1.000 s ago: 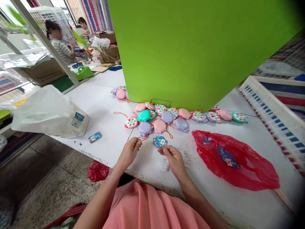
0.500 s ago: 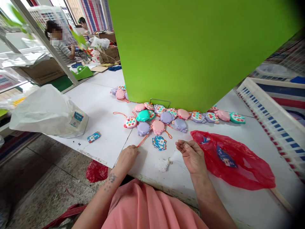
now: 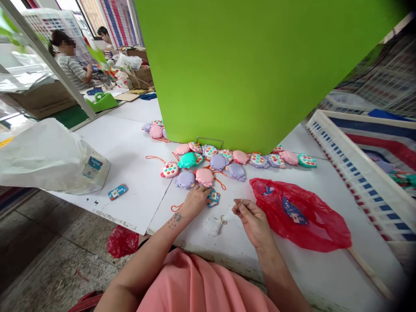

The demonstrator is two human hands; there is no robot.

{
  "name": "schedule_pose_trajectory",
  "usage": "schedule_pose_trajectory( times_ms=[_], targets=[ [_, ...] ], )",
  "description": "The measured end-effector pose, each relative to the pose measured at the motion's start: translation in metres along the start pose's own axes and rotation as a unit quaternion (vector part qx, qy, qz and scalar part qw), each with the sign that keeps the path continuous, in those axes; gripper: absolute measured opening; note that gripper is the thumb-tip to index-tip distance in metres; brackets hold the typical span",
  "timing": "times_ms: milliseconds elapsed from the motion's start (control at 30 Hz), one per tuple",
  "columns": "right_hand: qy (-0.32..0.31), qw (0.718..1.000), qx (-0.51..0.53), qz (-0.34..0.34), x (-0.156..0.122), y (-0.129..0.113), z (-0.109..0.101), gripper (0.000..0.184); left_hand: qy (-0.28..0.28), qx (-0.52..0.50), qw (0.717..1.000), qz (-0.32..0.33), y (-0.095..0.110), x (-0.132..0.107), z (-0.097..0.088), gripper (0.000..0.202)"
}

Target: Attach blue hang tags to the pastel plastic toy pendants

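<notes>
My left hand (image 3: 196, 202) reaches over the left edge of a small pile of blue printed cards (image 3: 213, 197), its fingers stretched out close to a pink animal-shaped toy (image 3: 204, 177). Whether the fingertips touch the cards or the toy is hard to tell. My right hand (image 3: 253, 221) is raised over the table with thumb and fingers pinched together; what they hold is too small to make out. Below the cards lies a small bundle of clear-white strands (image 3: 214, 226). A purple toy (image 3: 185, 179) with an orange cord loop (image 3: 177, 208) lies left of the pink one.
More toys (image 3: 258, 160) line the foot of a large green panel (image 3: 214, 78). A red plastic bag (image 3: 312, 216) with cards inside lies at right, beside a white crate (image 3: 354, 173). At left are a white bag (image 3: 55, 158) and more cards (image 3: 118, 191). Two people work in the background.
My left hand has moved right and forward, from the orange cord loop to the card pile. The right hand stays pinched near the same place. The whole view has shifted slightly.
</notes>
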State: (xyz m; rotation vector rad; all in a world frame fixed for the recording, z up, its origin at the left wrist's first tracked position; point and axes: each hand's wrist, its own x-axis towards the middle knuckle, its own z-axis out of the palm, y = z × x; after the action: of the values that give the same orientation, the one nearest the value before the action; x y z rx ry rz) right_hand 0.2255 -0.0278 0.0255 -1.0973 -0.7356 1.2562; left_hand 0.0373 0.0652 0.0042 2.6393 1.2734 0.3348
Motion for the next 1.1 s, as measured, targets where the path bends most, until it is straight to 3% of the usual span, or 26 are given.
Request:
schedule_pose_trajectory(
  times_ms=[233, 433, 500, 567, 633, 667, 733, 900, 1100],
  targets=[
    [-0.002, 0.998, -0.064, -0.005, 0.001, 0.006, 0.0, 0.025, -0.004, -0.031, 0.999, 0.019, -0.007, -0.003, 0.0, 0.024],
    [-0.009, 0.988, -0.152, -0.021, 0.004, 0.003, 0.011, 0.027, 0.084, -0.223, 0.967, -0.091, -0.005, -0.007, -0.012, 0.026],
    [-0.015, 0.981, -0.193, -0.034, 0.006, 0.0, 0.016, 0.026, 0.087, -0.364, 0.918, -0.133, 0.0, -0.011, -0.017, 0.026],
    [-0.03, 0.968, -0.241, -0.064, 0.007, -0.003, 0.021, 0.024, 0.07, -0.556, 0.81, -0.174, 0.005, -0.016, -0.022, 0.029],
    [-0.046, 0.952, -0.283, -0.108, 0.007, -0.006, 0.027, 0.022, 0.05, -0.676, 0.707, -0.201, 0.01, -0.023, -0.028, 0.038],
    [-0.052, 0.943, -0.3, -0.133, 0.008, -0.007, 0.03, 0.02, 0.046, -0.703, 0.678, -0.21, 0.012, -0.027, -0.03, 0.043],
    [-0.055, 0.927, -0.328, -0.175, 0.008, -0.009, 0.036, 0.017, 0.045, -0.724, 0.65, -0.226, 0.014, -0.033, -0.035, 0.048],
    [-0.049, 0.888, -0.395, -0.23, 0.008, -0.008, 0.049, 0.013, 0.045, -0.723, 0.651, -0.229, 0.019, -0.041, -0.044, 0.052],
    [-0.037, 0.834, -0.471, -0.283, 0.01, -0.007, 0.055, 0.015, 0.045, -0.688, 0.697, -0.196, 0.024, -0.044, -0.046, 0.043]
  ],
)
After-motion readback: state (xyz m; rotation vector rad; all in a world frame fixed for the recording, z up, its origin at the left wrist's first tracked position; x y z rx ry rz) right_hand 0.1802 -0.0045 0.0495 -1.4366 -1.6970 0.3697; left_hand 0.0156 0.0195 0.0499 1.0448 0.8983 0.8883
